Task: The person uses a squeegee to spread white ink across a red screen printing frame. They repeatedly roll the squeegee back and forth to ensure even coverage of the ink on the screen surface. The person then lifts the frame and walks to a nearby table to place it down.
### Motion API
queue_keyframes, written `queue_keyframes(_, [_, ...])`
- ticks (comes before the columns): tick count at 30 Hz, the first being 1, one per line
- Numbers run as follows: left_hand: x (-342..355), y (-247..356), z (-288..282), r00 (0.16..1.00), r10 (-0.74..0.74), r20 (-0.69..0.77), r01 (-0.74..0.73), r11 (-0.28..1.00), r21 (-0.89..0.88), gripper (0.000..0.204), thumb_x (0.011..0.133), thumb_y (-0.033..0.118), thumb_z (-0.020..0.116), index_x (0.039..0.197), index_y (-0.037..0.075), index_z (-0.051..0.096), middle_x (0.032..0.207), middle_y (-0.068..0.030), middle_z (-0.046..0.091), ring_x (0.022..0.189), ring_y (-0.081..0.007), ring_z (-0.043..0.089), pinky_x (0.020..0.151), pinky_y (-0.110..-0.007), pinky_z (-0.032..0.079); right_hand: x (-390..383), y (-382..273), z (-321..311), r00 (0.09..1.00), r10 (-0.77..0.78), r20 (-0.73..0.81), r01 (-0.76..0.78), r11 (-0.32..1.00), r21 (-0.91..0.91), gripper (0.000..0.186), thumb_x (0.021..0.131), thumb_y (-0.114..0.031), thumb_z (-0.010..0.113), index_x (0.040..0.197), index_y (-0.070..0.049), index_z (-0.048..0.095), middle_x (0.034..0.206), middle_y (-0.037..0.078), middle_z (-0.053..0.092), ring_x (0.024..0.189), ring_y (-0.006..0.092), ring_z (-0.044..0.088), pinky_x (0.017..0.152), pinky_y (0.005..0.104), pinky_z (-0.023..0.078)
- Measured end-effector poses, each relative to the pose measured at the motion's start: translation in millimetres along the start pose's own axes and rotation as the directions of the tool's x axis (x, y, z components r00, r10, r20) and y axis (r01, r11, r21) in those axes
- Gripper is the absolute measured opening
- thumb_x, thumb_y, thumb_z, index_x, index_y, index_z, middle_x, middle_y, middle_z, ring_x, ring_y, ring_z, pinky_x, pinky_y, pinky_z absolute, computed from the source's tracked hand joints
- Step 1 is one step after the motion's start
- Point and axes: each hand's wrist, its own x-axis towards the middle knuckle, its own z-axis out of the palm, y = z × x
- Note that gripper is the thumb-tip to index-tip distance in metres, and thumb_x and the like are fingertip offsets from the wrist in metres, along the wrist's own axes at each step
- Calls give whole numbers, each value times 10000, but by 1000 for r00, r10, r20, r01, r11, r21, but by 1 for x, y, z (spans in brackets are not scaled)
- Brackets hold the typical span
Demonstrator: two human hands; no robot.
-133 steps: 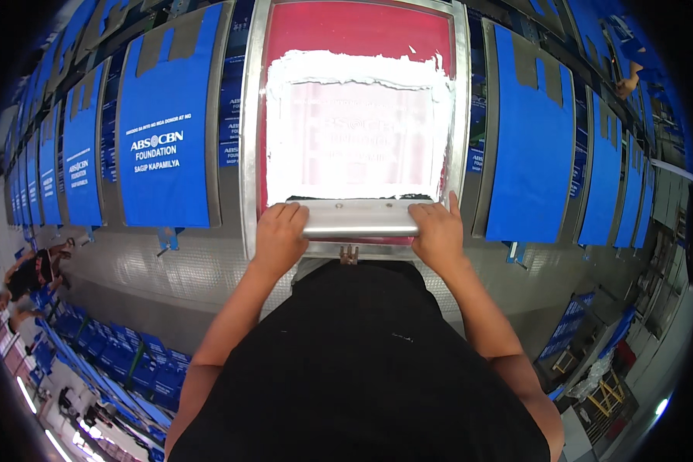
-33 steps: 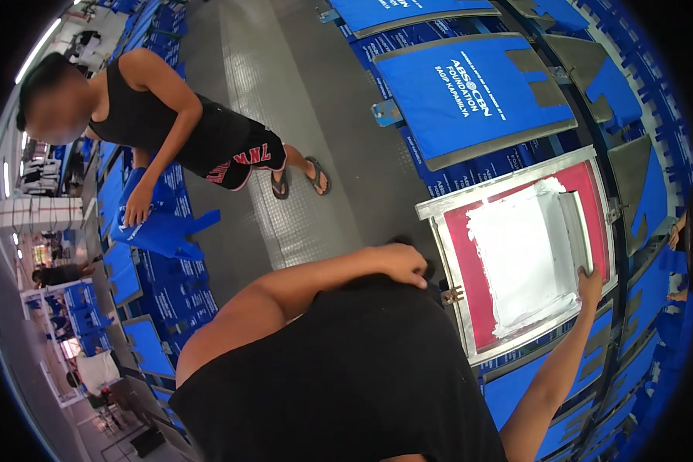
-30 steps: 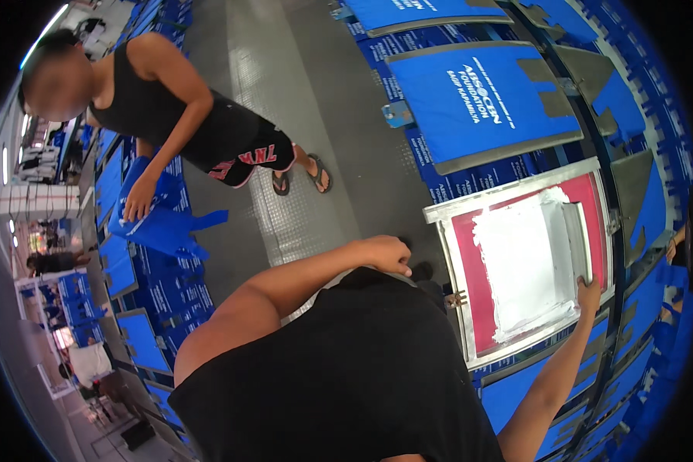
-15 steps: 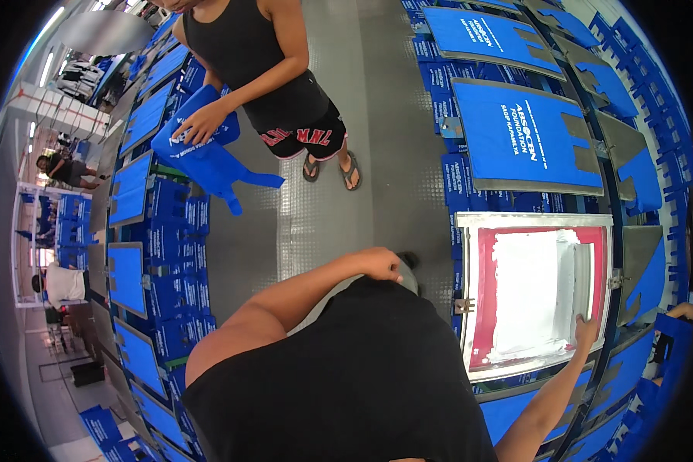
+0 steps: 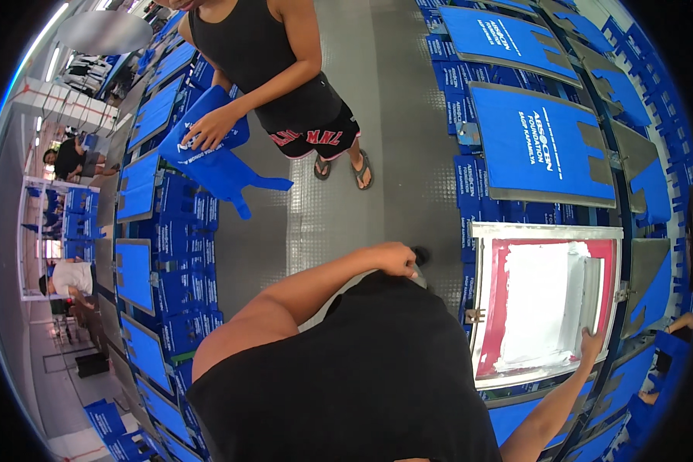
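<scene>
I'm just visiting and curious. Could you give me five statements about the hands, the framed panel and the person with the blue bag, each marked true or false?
1. The right hand touches the pale bar. True.
2. The left hand is on the bar too. False: the left hand is away from it, by the black shirt.
3. Inside the metal frame, everything is green. False: white paint has red around it.
4. Another person's hand is on a blue bag. True.
5. That person is barefoot. False: they wear sandals.
</scene>
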Motion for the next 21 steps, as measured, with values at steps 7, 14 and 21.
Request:
queue_keyframes(7, [20, -24, -67, 1000, 7, -5, -7, 1000, 25, 383, 822, 431, 656, 889, 54, 656, 787, -128, 656, 774, -304, 632, 678, -430, 476, 7, 9, 8, 998, 31, 49, -36, 993, 109, 372, 787, -194, 686, 1073, 31, 611, 991, 229, 658, 955, 337, 635, 838, 411, 478])
queue_keyframes(14, [53, -16, -95, 975, 216, 55, -221, 967, 126, 412, 837, 463, 622, 912, 58, 648, 812, -135, 665, 785, -324, 637, 690, -450, 478, 1, 62, 24, 1000, 3, -29, 4, 977, 211, 470, 794, -192, 673, 1178, 49, 548, 1044, 274, 624, 967, 379, 614, 856, 427, 472])
queue_keyframes(21, [116, 135, -95, 896, 386, 219, -422, 894, 152, 388, 812, 430, 676, 925, 59, 657, 774, -129, 646, 758, -309, 622, 655, -415, 466, -18, 27, 20, 977, 207, -52, -212, 972, -102, 474, 790, -166, 556, 1257, -85, 551, 1173, 216, 612, 1103, 373, 580, 928, 468, 452])
